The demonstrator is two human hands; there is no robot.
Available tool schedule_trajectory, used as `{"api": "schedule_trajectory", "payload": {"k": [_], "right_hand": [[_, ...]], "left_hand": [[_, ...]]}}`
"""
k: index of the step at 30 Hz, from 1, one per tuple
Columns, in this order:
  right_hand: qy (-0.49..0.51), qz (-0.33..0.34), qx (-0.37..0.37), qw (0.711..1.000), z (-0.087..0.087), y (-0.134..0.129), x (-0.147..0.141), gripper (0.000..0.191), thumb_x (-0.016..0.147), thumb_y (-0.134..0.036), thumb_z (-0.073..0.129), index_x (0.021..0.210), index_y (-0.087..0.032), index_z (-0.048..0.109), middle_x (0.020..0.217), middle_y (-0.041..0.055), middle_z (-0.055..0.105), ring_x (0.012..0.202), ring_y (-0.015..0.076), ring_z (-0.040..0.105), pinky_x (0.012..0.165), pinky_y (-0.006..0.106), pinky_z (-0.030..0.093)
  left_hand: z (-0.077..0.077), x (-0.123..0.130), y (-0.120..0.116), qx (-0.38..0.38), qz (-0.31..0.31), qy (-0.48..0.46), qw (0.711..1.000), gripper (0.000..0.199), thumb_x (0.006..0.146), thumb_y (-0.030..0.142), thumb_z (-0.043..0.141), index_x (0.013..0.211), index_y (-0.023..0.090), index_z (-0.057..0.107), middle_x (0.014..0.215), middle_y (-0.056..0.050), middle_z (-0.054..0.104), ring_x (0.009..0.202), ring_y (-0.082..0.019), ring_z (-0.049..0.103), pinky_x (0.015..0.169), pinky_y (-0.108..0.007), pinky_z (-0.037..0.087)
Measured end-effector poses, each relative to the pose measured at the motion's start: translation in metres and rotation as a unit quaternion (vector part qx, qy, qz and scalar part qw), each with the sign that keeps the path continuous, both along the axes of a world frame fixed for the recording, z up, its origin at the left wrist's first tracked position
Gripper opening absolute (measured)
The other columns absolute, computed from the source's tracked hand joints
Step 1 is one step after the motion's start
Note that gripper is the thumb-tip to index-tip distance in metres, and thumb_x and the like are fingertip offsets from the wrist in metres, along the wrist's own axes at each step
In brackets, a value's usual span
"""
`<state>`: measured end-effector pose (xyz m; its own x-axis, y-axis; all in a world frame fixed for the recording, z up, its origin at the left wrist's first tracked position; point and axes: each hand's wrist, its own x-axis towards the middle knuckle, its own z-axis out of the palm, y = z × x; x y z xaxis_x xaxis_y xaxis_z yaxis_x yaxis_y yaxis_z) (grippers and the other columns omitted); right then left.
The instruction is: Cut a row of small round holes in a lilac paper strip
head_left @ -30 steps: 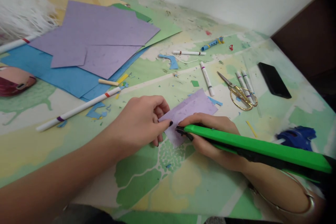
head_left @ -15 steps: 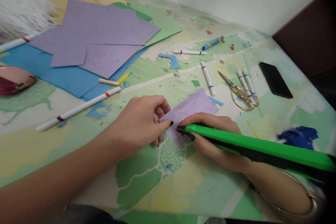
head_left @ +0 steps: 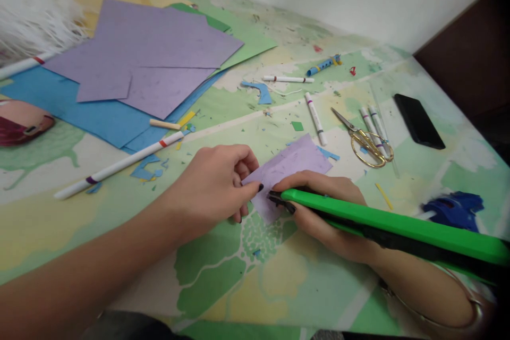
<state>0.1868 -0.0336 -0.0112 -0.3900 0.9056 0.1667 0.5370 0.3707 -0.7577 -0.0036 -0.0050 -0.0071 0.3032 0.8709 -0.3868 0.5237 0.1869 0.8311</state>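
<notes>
Head view, small purple paper: this piece [head_left: 297, 159] lies aslant towards the near edge of the table [head_left: 223, 303], roughly midway between its left and right sides; a lengthwise line makes it look folded or doubled, though which cannot be told.
Progress: judged from how things lie, work on the piece is under way, with the tool tip at its near part; the piece looks whole, and no finished cut, hole or mark can be made out there; how much is left cannot be told.
Left hand: the hand [head_left: 213, 186] is half closed, fingers curled and thumb extended; the thumb tip touches the left part of the small purple paper; whether it pinches or only presses cannot be told.
Right hand: the hand [head_left: 338, 187] is closed around the green-and-black tool [head_left: 382, 217], fingers near its dark tip; the small purple paper lies just beyond and beside these fingers, between the two hands.
Towards the right edge: gold-handled scissors [head_left: 366, 151] lie against two markers [head_left: 371, 130]; the black phone [head_left: 418, 121] is nearer that edge.
Towards the far left corner: large purple sheets [head_left: 159, 37] overlap blue sheets [head_left: 71, 98]; a white rod [head_left: 123, 161] lies on their near side.
</notes>
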Motion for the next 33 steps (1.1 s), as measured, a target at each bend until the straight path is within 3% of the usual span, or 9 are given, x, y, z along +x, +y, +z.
{"api": "schedule_trajectory", "payload": {"k": [11,20,33], "right_hand": [[0.009,0.0,-0.003,1.0,-0.0038,-0.0037,0.0006,0.022,0.074,-0.012,0.054,0.088,-0.021,0.068,0.07,-0.0019,0.071,0.055,0.0096,0.061,0.057,0.021,0.048],[-0.019,0.006,-0.018,1.0,0.0027,-0.0004,-0.0046,0.02,0.073,-0.01,0.053,0.085,-0.017,0.068,0.068,-0.0016,0.072,0.054,0.0082,0.064,0.053,0.017,0.047],[-0.011,0.008,-0.031,0.999,0.0023,-0.0022,-0.0011,0.019,0.075,-0.013,0.052,0.087,-0.015,0.067,0.067,0.0018,0.071,0.054,0.0111,0.063,0.053,0.021,0.048]], "left_hand": [[0.0005,-0.0003,0.0011,0.006,0.002,0.0,1.0,0.013,0.074,0.011,0.063,0.075,0.021,0.054,0.039,0.009,0.057,0.034,-0.013,0.059,0.034,-0.016,0.042],[0.0009,-0.001,0.0018,0.008,-0.009,0.001,1.0,0.012,0.075,0.011,0.061,0.076,0.021,0.054,0.04,0.009,0.057,0.036,-0.013,0.06,0.035,-0.017,0.044],[0.0016,-0.0007,0.0017,-0.001,-0.004,-0.009,1.0,0.01,0.076,0.013,0.062,0.077,0.02,0.055,0.039,0.009,0.057,0.036,-0.014,0.061,0.034,-0.016,0.043]]}}
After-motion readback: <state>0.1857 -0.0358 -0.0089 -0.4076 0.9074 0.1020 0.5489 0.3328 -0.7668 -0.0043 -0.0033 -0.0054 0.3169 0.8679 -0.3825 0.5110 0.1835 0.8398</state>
